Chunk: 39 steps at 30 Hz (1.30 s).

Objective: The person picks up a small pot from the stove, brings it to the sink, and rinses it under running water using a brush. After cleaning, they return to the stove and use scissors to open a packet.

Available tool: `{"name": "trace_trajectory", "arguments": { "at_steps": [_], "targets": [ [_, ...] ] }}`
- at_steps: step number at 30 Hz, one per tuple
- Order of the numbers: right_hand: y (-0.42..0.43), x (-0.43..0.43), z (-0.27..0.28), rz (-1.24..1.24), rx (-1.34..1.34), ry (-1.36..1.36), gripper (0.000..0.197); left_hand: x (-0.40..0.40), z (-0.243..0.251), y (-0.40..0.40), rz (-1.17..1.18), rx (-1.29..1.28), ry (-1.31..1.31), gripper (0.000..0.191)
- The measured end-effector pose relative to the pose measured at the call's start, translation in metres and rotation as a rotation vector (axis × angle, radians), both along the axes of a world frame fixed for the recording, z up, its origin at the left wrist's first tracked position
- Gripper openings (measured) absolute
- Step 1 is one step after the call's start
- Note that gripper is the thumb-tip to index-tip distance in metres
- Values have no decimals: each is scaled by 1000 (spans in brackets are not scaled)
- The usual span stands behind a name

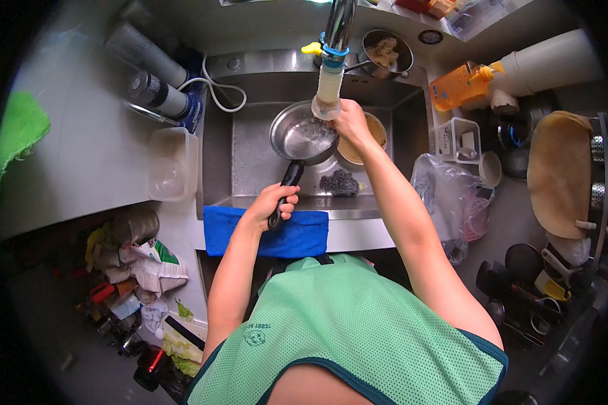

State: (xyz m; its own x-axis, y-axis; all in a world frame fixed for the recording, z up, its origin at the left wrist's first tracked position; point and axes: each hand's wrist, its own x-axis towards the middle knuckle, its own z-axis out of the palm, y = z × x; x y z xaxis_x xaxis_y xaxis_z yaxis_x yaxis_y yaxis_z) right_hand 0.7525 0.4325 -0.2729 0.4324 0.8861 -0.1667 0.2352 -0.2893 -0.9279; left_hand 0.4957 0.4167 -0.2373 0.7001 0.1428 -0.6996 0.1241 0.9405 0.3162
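My left hand [272, 205] grips the black handle [293, 174] of a stainless-steel saucepan [279, 132]. The pan is held over the metal sink [251, 157], below the tap's flexible nozzle [330, 83], and water glistens inside it. At the pan's right side is my right hand [353, 121], right by the nozzle's end. Its fingertips are hidden behind the nozzle, so their grip cannot be made out. A round tan dish [352, 150] lies in the sink, partly under my right forearm. Near the sink's front wall sits a dark mesh scourer [339, 182].
A blue cloth [268, 238] drapes over the front edge. A small pot [389, 71] with a fibrous scrubber stands behind the sink. Left is a translucent plastic tub [172, 167]; right are an orange pump bottle [458, 88], a clear container [458, 139] and a plastic bag [441, 187].
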Motion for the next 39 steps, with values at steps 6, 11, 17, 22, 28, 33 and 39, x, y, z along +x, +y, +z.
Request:
{"name": "trace_trajectory", "arguments": {
  "at_steps": [6, 11, 17, 22, 28, 33, 39],
  "targets": [
    [-63, 27, 8, -275, 216, 124, 21, 14, -7, -33, -92, 335, 133, 23],
    [-108, 38, -3, -328, -43, 377, 21, 31, -11, -26, -348, 997, 465, 30],
    [-140, 47, -15, -470, -124, 489, 21, 72, -11, -26, -655, 1677, 677, 35],
    [-149, 52, -15, -481, -149, 487, 23, 73, -26, -37, -673, 1748, 736, 47],
    [-133, 43, -14, -414, -137, 400, 21, 29, -17, -33, -523, 1783, 880, 46],
    [-114, 32, -20, -296, -113, 479, 20, 0, -10, -30, -451, 1746, 984, 47],
    [-109, 30, -20, -259, -116, 464, 21, -28, 0, -33, -453, 1748, 943, 50]
  ]
}}
